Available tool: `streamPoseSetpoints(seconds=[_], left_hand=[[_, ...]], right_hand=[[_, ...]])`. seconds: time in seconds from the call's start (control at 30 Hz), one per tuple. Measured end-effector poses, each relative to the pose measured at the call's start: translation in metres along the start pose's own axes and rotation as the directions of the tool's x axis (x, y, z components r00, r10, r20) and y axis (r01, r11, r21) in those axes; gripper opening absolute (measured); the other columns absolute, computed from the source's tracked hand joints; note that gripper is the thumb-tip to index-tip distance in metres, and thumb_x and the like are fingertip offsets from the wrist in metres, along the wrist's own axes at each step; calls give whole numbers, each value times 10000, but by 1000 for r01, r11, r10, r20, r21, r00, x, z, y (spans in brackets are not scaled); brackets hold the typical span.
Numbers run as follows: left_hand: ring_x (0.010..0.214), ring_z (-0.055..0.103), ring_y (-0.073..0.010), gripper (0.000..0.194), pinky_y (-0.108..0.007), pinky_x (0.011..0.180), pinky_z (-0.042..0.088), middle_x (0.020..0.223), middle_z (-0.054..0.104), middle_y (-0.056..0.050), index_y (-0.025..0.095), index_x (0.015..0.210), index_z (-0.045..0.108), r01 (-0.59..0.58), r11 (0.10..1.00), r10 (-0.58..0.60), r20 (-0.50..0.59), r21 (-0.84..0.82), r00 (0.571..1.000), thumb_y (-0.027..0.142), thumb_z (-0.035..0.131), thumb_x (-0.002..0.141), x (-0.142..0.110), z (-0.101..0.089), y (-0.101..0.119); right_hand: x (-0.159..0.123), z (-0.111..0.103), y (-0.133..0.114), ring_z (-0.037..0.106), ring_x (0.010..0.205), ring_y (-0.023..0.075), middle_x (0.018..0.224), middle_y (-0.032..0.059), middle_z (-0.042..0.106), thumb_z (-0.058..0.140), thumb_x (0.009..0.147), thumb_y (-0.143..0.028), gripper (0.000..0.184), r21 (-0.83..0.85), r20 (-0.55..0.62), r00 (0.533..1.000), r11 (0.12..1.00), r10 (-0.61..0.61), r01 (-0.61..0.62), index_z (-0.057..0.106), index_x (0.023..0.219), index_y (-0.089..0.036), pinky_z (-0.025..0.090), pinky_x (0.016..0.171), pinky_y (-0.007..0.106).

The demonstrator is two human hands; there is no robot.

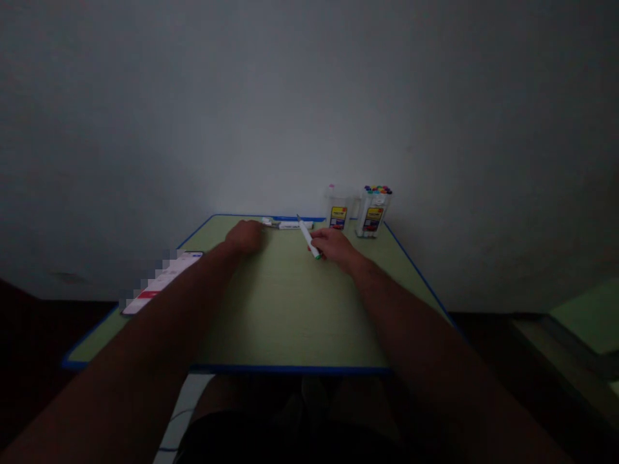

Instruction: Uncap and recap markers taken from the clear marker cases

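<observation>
My right hand is closed round a white marker. The marker slants over the table, its thin dark tip up and to the left and its green end toward me. At the back left, my left hand is curled at the table, its fingertips turned away and hidden. Beside that hand lie a small white piece, perhaps a cap, and a second white marker on its side with a dark tip pointing left. Whether the left fingers touch either is hidden.
A clear case with a pink-ended item stands at the back right. Right of it is a case full of colourful capped markers. A phone lies at the left edge of the green, blue-edged table. A wall rises behind.
</observation>
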State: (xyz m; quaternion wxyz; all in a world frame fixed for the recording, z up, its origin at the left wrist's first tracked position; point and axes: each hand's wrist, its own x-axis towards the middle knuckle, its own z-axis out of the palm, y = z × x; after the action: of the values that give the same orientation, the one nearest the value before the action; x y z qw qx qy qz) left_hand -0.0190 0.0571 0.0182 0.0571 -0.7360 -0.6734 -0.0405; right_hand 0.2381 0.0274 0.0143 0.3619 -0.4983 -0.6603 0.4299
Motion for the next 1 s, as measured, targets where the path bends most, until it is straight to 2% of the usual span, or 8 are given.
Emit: streamPoseSetpoints(seconds=[0.13, 0.37, 0.5, 0.57, 0.63, 0.8, 0.87, 1.0], left_hand=[[1097, 651, -330, 535, -395, 922, 508, 1212, 700, -139, 181, 1259, 676, 96, 995, -96, -9, -7, 995, 199, 539, 742, 1, -3, -3], [1069, 662, -292, 418, -334, 893, 502, 1142, 730, -111, 193, 1079, 746, 92, 996, -91, 35, -21, 995, 217, 572, 700, -10, -6, -4], [941, 683, -271, 254, -323, 788, 509, 984, 754, -98, 203, 892, 749, 115, 963, -125, -27, -244, 992, 266, 608, 690, -27, -14, 8], [787, 674, -232, 169, -318, 690, 503, 849, 743, -76, 208, 806, 717, 120, 852, -153, -23, -510, 988, 285, 647, 673, -37, -18, 16], [669, 636, -196, 132, -308, 605, 481, 742, 707, -61, 202, 752, 685, 146, 635, -165, 51, -759, 985, 271, 682, 640, -47, -21, 23], [596, 565, -127, 157, -283, 591, 456, 719, 665, -38, 176, 724, 668, 132, 163, -200, 99, -978, 975, 239, 732, 596, -68, -21, 31], [583, 545, -113, 193, -270, 580, 446, 696, 636, -21, 164, 729, 662, 122, 56, -230, 107, -991, 967, 260, 756, 591, -72, -19, 32], [568, 521, -103, 237, -261, 558, 431, 679, 600, 1, 161, 740, 648, 83, -36, -242, 89, -996, 966, 310, 774, 605, -76, -16, 31]], right_hand=[[-2, -2, -2, 568, 563, 88, 776, 43, 717, 566, 795, -108, 241, -14, -42, 999, 1000, -7, 6, 734, 968, -125, 431, 524, 182], [-5, -2, -6, 551, 536, 87, 737, 35, 699, 561, 792, -99, 228, 23, -50, 999, 1000, 10, -9, 722, 952, -122, 406, 465, 179], [-5, -3, -5, 558, 535, 91, 725, 36, 695, 563, 794, -88, 202, 120, -20, 1000, 993, 12, -10, 708, 930, -126, 407, 450, 186], [-5, -3, -5, 566, 532, 89, 727, 32, 696, 572, 797, -92, 197, 190, 6, 1000, 982, 18, -19, 700, 940, -138, 411, 453, 187], [-5, -3, -4, 572, 526, 87, 733, 28, 700, 577, 803, -98, 199, 254, 33, 999, 967, 16, -24, 693, 957, -148, 417, 459, 190], [-7, -1, -5, 601, 541, 98, 717, 25, 702, 593, 790, -84, 231, 312, 91, 996, 949, 20, -48, 691, 986, -154, 451, 495, 205], [-8, 0, -5, 612, 551, 103, 717, 23, 703, 600, 782, -79, 224, 315, 101, 995, 948, 19, -50, 694, 972, -152, 465, 509, 211], [-11, 3, -7, 617, 556, 105, 709, 18, 700, 607, 766, -76, 184, 318, 98, 995, 946, 29, -59, 694, 913, -146, 486, 536, 225]])
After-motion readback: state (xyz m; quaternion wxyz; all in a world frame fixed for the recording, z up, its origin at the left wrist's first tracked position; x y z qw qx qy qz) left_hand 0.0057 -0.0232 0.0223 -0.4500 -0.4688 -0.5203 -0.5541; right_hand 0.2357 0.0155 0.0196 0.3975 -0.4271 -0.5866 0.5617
